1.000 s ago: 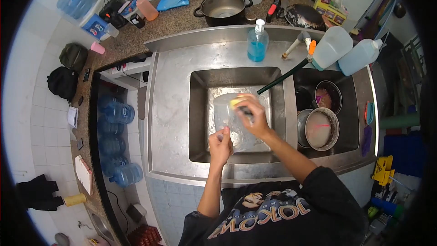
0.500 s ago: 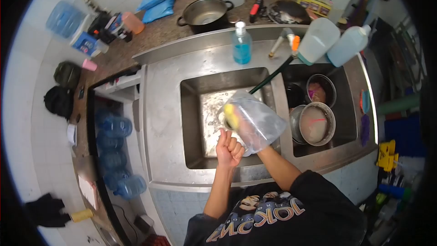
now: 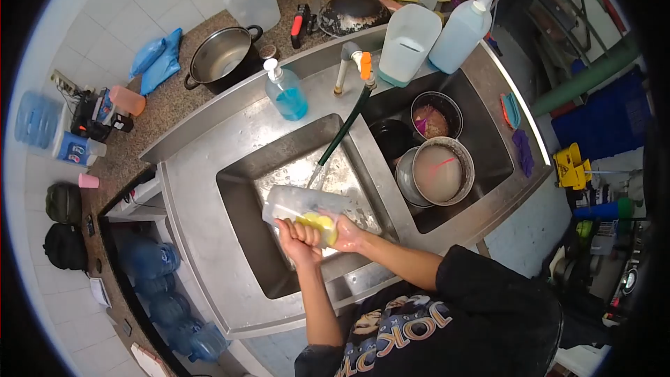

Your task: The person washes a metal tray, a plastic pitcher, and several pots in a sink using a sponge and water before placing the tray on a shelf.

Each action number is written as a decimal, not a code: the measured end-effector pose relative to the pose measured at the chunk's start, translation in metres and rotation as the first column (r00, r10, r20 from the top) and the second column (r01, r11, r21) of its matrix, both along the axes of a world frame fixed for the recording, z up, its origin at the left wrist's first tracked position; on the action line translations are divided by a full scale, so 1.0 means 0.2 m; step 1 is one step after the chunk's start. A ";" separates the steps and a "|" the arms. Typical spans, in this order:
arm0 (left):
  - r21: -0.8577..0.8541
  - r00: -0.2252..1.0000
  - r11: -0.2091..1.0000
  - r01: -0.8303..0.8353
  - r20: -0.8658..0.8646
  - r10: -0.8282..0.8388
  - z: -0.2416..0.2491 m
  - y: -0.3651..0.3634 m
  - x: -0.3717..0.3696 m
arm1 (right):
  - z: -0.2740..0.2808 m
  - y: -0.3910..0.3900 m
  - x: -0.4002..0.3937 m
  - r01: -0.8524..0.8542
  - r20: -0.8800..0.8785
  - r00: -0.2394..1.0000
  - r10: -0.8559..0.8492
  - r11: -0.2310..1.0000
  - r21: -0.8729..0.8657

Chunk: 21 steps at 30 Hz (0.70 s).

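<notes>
A clear plastic container [image 3: 289,201] lies tilted on its side over the left sink basin [image 3: 241,192]. My left hand [image 3: 300,243] is closed at the container's near edge, with its fingers curled round it. In my right hand [image 3: 347,234] is a yellow sponge [image 3: 317,225], pressed against the near side of the container. Part of the sponge is hidden behind the left fingers. Just beyond the container, water runs from the end of a dark green hose [image 3: 342,132] fitted to the tap [image 3: 354,56].
Several pots, one of them a pot of cloudy liquid [image 3: 438,173], stand in the right basin [image 3: 488,122]. A pump bottle of blue liquid [image 3: 287,94] is behind the left basin. Two large plastic jugs, including a pale blue jug [image 3: 460,33], stand beside the tap. A black pot [image 3: 222,59] sits on the counter.
My right hand has come out of the container and now presses the sponge on its side. The left hand, a loose fist before, has closed on the container. The view has turned rightward.
</notes>
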State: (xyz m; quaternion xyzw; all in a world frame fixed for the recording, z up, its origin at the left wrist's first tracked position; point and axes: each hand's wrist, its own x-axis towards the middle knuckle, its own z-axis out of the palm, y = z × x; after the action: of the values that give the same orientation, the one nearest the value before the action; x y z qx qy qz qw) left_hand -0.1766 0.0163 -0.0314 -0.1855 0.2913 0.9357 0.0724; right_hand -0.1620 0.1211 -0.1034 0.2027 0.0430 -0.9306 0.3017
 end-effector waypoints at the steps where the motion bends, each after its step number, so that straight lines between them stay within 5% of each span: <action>1: 0.032 0.998 0.998 -0.058 0.031 0.057 -0.05 -0.04 -0.03 | -0.04 0.05 0.02 0.008 0.008 1.000 -0.008 0.998 0.062; 4: 0.158 0.991 0.979 -0.131 0.050 0.125 -0.37 -0.18 -0.15 | -0.07 0.25 0.05 -0.126 -0.057 0.989 0.139 0.975 0.183; 8: 0.195 0.871 0.889 -0.415 0.366 0.326 -0.91 -0.28 -0.22 | -0.08 0.42 0.16 -0.075 0.035 0.997 0.067 0.913 0.402; 12: 0.419 0.834 0.776 -0.471 0.499 0.237 -1.30 -0.38 -0.24 | 0.09 0.61 0.22 -0.037 0.046 0.999 0.021 0.917 0.398; 14: 0.186 0.769 0.827 -0.530 0.516 0.377 -1.49 -0.40 -0.24 | 0.13 0.71 0.25 -0.040 0.059 0.998 0.017 0.910 0.413; 17: 0.122 0.720 0.829 -0.546 0.574 0.390 -1.75 -0.48 -0.22 | 0.14 0.83 0.26 -0.023 0.097 0.995 -0.024 0.888 0.459; 19: 0.691 0.737 0.263 -0.673 0.656 0.162 -1.95 -0.62 -0.20 | 0.14 0.86 0.25 -0.012 0.104 0.994 -0.042 0.883 0.469; 20: 0.562 0.805 0.593 -0.577 0.513 0.298 -2.12 -0.67 -0.16 | 0.15 0.88 0.25 0.001 0.108 0.992 -0.060 0.877 0.480; 21: 0.204 0.859 0.870 -0.448 0.369 0.355 -2.25 -0.71 -0.14 | 0.15 0.89 0.25 0.004 0.112 0.991 -0.067 0.874 0.486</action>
State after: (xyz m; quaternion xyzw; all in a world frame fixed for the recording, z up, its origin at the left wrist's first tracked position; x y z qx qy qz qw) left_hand -0.2038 -0.1248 -0.4822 -0.3794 0.0931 0.9189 -0.0545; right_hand -0.1118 0.3001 -0.0730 0.3306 0.2518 -0.8809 0.2264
